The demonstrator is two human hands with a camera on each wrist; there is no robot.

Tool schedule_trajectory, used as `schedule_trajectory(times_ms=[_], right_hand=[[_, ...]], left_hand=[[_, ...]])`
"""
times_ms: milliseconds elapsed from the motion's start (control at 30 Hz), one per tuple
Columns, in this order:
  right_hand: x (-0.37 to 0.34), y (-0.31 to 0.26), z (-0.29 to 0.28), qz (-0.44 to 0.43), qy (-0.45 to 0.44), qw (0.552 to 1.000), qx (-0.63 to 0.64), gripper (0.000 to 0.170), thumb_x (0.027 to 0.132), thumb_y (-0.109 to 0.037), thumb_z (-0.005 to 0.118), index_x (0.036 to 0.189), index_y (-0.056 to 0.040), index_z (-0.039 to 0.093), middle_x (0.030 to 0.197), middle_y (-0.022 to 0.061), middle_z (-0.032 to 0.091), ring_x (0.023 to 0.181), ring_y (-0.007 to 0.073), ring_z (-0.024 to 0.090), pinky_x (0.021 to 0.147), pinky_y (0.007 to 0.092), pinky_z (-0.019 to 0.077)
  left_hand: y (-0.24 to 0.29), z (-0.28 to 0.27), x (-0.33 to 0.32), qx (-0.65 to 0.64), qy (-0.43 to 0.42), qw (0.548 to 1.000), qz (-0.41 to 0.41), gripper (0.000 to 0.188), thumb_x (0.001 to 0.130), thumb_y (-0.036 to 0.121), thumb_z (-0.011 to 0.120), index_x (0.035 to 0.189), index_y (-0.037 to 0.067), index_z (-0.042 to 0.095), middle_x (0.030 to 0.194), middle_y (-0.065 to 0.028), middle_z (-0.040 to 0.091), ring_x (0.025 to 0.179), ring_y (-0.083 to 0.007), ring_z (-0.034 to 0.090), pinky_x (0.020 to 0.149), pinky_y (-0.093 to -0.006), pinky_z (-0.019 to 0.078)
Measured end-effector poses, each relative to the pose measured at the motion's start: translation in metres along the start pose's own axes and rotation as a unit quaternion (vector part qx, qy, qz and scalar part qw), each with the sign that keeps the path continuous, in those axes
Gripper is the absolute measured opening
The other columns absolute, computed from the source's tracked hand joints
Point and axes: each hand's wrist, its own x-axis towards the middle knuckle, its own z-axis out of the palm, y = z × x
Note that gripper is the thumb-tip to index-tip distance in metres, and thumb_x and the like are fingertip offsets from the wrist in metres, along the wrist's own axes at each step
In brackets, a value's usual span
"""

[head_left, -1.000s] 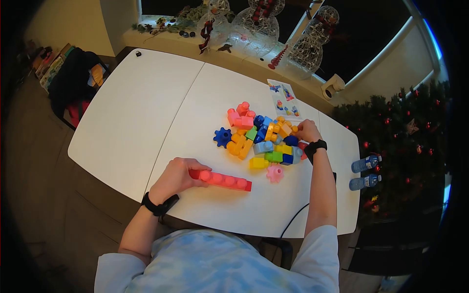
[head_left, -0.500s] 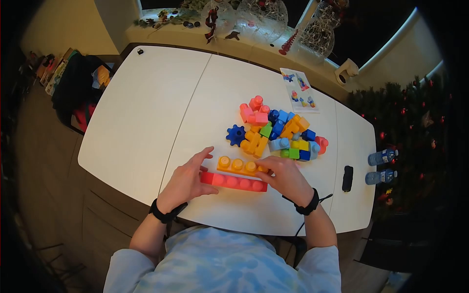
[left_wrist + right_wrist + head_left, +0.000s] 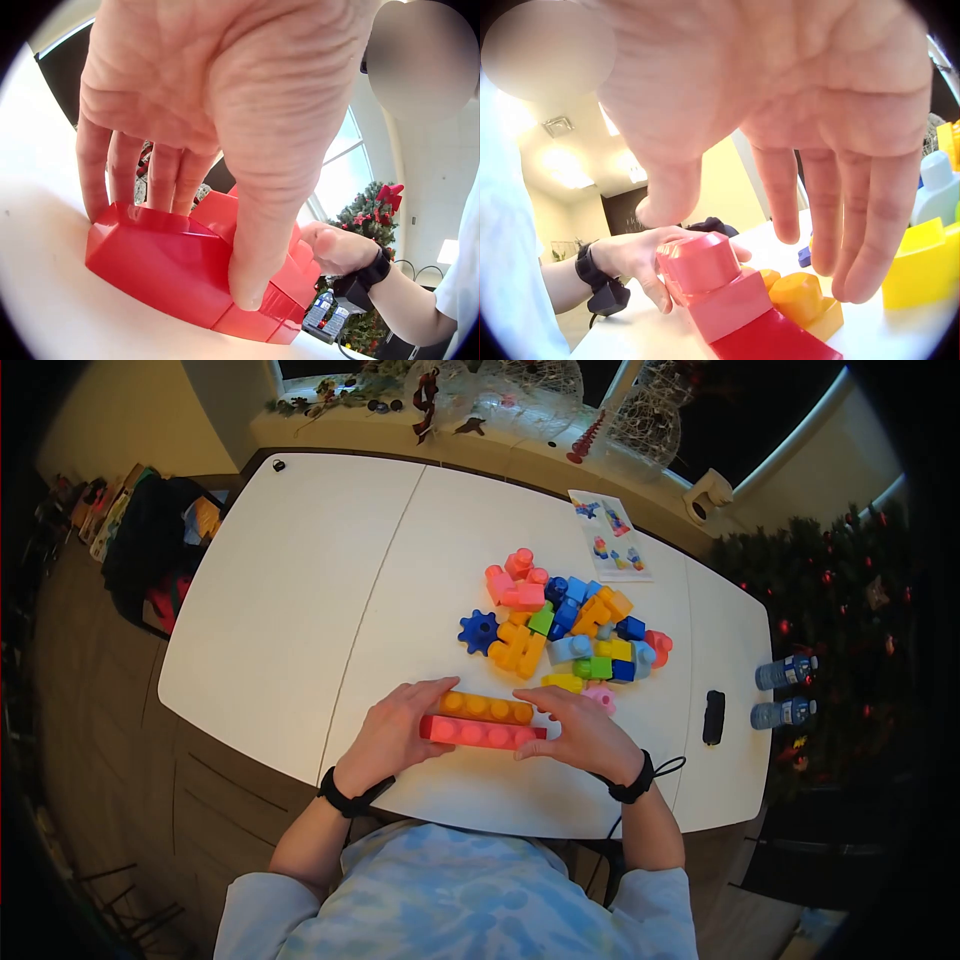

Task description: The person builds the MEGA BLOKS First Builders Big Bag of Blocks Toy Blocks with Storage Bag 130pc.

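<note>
A long row of red and pinkish-red toy bricks (image 3: 485, 734) lies on the white table (image 3: 280, 590) in front of the person. Right behind it, parallel, is a row of orange bricks (image 3: 487, 708) with round studs. My left hand (image 3: 390, 725) holds the red row's left end, its thumb (image 3: 251, 274) pressed on the near side and fingers reaching over the far side. Around the right ends of both rows hovers my right hand (image 3: 585, 728), thumb and fingers spread apart. In the right wrist view its fingers (image 3: 821, 217) are straight, beside the orange bricks.
Behind the hands is a pile of bricks (image 3: 590, 630), with a dark blue gear (image 3: 479, 632) at its left and a pink gear (image 3: 600, 699) at its front. A picture sheet (image 3: 610, 535) lies beyond. At right are a black object (image 3: 713, 718) and two water bottles (image 3: 785, 693).
My right hand left the pile and brought the orange row behind the red one, then loosened its pinch. My left hand moved right, closer around the red row.
</note>
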Motion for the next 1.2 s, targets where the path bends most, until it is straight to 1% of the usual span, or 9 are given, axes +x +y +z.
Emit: schedule_trajectory(times_ms=[33, 267, 333, 567, 633, 800, 867, 1133, 1200], right_hand=[[-0.004, 0.002, 0.004, -0.038, 0.015, 0.998, -0.041, 0.066, 0.081, -0.036, 0.086, 0.132, -0.0023, 0.063, 0.128, 0.0179, 0.065, 0.111, 0.0367, 0.066, 0.093, 0.0407, 0.0547], [-0.006, 0.014, 0.033, -0.026, 0.037, 0.998, -0.042, 0.065, 0.077, -0.026, 0.088, 0.134, -0.0047, 0.063, 0.135, 0.0145, 0.063, 0.116, 0.0338, 0.066, 0.097, 0.0402, 0.0550], [-0.007, 0.012, 0.035, -0.032, 0.044, 0.998, -0.018, 0.063, 0.077, -0.018, 0.085, 0.133, -0.0014, 0.061, 0.132, 0.0189, 0.062, 0.117, 0.0371, 0.064, 0.101, 0.0425, 0.0522], [-0.013, 0.005, 0.016, -0.044, 0.022, 0.998, -0.034, 0.071, 0.078, -0.024, 0.086, 0.139, -0.0024, 0.056, 0.133, 0.0183, 0.061, 0.120, 0.0373, 0.062, 0.101, 0.0429, 0.0513], [-0.011, 0.004, -0.006, -0.023, 0.079, 0.996, -0.037, 0.075, 0.079, -0.028, 0.087, 0.142, -0.0036, 0.054, 0.135, 0.0174, 0.061, 0.122, 0.0368, 0.061, 0.101, 0.0435, 0.0508], [0.033, 0.007, -0.051, -0.015, 0.185, 0.977, -0.108, 0.057, 0.085, -0.015, 0.080, 0.137, -0.0038, 0.058, 0.133, 0.0143, 0.064, 0.118, 0.0353, 0.062, 0.100, 0.0443, 0.0510], [0.066, 0.016, -0.048, -0.098, 0.218, 0.956, -0.169, 0.047, 0.085, -0.005, 0.075, 0.131, -0.0043, 0.061, 0.128, 0.0126, 0.066, 0.116, 0.0342, 0.062, 0.098, 0.0433, 0.0532], [0.128, 0.034, -0.023, -0.079, 0.188, 0.942, -0.265, 0.041, 0.084, 0.000, 0.072, 0.124, -0.0050, 0.066, 0.115, 0.0123, 0.069, 0.119, 0.0318, 0.058, 0.094, 0.0423, 0.0562], [0.122, 0.029, -0.023, -0.082, 0.197, 0.943, -0.254, 0.039, 0.085, -0.002, 0.072, 0.124, -0.0048, 0.066, 0.114, 0.0121, 0.069, 0.121, 0.0311, 0.058, 0.094, 0.0428, 0.0562]], left_hand=[[-0.002, 0.002, 0.001, 0.001, -0.001, 1.000, 0.002, 0.083, 0.064, 0.011, 0.092, 0.140, 0.009, 0.058, 0.124, -0.0126, 0.068, 0.109, -0.0317, 0.068, 0.096, -0.0407, 0.0558], [-0.003, 0.006, 0.005, -0.008, 0.006, 1.000, 0.006, 0.075, 0.065, 0.012, 0.091, 0.134, 0.007, 0.062, 0.121, -0.0122, 0.067, 0.110, -0.0332, 0.066, 0.093, -0.0415, 0.0562], [-0.004, 0.009, 0.006, -0.015, 0.002, 1.000, 0.003, 0.075, 0.065, 0.012, 0.091, 0.134, 0.007, 0.062, 0.122, -0.0119, 0.066, 0.113, -0.0340, 0.064, 0.095, -0.0431, 0.0555], [-0.007, 0.013, 0.005, 0.014, 0.011, 1.000, 0.023, 0.081, 0.063, 0.012, 0.093, 0.137, 0.005, 0.061, 0.126, -0.0156, 0.063, 0.110, -0.0350, 0.066, 0.095, -0.0408, 0.0568], [-0.008, 0.011, 0.004, 0.011, 0.006, 1.000, 0.015, 0.085, 0.062, 0.012, 0.094, 0.139, 0.005, 0.060, 0.129, -0.0162, 0.061, 0.112, -0.0353, 0.065, 0.096, -0.0409, 0.0564], [-0.014, 0.006, 0.004, -0.002, -0.025, 1.000, 0.007, 0.092, 0.060, 0.012, 0.095, 0.143, 0.004, 0.056, 0.135, -0.0170, 0.057, 0.120, -0.0358, 0.061, 0.103, -0.0420, 0.0531], [-0.016, 0.007, 0.004, 0.007, -0.020, 1.000, 0.017, 0.093, 0.060, 0.012, 0.095, 0.144, 0.004, 0.055, 0.135, -0.0170, 0.057, 0.120, -0.0359, 0.060, 0.103, -0.0420, 0.0528], [-0.023, 0.003, 0.003, 0.004, -0.024, 0.999, 0.042, 0.101, 0.060, 0.018, 0.098, 0.148, 0.005, 0.051, 0.137, -0.0159, 0.056, 0.122, -0.0360, 0.060, 0.106, -0.0425, 0.0506], [-0.016, -0.013, 0.000, -0.125, -0.036, 0.991, 0.041, 0.102, 0.067, 0.021, 0.098, 0.153, 0.005, 0.046, 0.146, -0.0143, 0.054, 0.131, -0.0325, 0.057, 0.110, -0.0444, 0.0486]])
